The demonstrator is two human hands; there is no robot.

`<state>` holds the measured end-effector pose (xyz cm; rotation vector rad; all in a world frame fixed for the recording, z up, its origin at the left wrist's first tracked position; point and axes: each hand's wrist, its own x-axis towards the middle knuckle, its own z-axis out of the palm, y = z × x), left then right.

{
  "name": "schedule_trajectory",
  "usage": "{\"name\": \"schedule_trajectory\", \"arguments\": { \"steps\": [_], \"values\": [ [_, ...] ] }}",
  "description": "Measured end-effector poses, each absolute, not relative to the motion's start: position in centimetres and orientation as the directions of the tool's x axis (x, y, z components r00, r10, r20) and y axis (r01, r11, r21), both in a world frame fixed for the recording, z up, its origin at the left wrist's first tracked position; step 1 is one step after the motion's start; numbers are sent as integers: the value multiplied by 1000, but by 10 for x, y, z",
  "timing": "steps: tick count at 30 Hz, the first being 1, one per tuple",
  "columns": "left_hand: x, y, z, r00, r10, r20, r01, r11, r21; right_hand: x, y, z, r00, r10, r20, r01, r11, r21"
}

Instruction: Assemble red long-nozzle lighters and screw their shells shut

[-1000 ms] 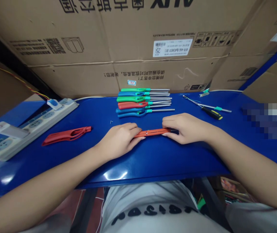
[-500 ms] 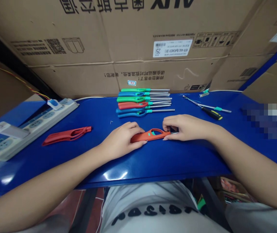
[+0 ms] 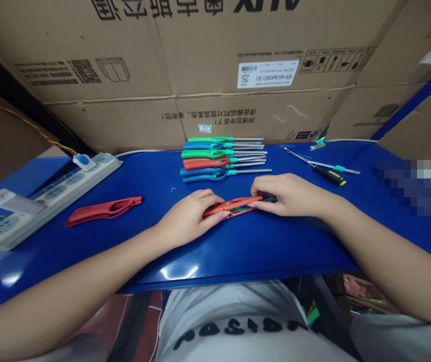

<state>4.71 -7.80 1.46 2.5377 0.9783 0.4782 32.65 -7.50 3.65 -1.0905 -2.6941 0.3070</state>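
Low over the table, an orange-red gas lighter lies between my two hands. Its casing is parted along the side facing me, and a green part and a thin pale wire show in the gap. My left hand is closed round the rear end of the handle, thumb on the near side. Fingers of my right hand pinch the casing's front end, beside the dark, partly hidden base of the nozzle. Left of my hands lies a separate red lighter casing. Two tiny screws seem to rest beyond my left hand.
Several assembled lighters in green, blue and red lie in a stack behind my hands. A screwdriver and a loose metal tube are at the right. A power strip runs along the left; a cardboard box stands behind.
The orange lighter's upper casing has tilted up at the near side, exposing its inside. My right hand has shifted slightly up and left; my left hand stays on the handle.
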Motion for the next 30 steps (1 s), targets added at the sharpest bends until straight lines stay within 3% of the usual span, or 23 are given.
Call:
{"name": "schedule_trajectory", "arguments": {
  "steps": [5, 8, 11, 15, 20, 30],
  "values": [
    [47, -77, 15, 681, 710, 180, 576, -671, 467, 317, -78, 31, -642, 711, 286, 696, 697, -169],
    [48, -78, 15, 691, 700, 179, 571, -680, 460, 312, -79, 27, -684, 634, 362, 621, 765, -167],
    [48, -78, 13, 703, 687, 183, 562, -694, 449, 308, -81, 25, -769, 551, 325, 546, 830, -116],
    [49, -77, 11, 696, 695, 182, 565, -686, 459, 307, -81, 23, -795, 525, 303, 540, 841, -40],
    [50, -75, 8, 629, 745, 223, 570, -637, 519, 311, -80, 23, -778, 511, 366, 534, 845, -44],
    [49, -74, 6, 583, 774, 246, 606, -617, 503, 313, -81, 25, -791, 543, 280, 527, 839, -139]
  ]
}}
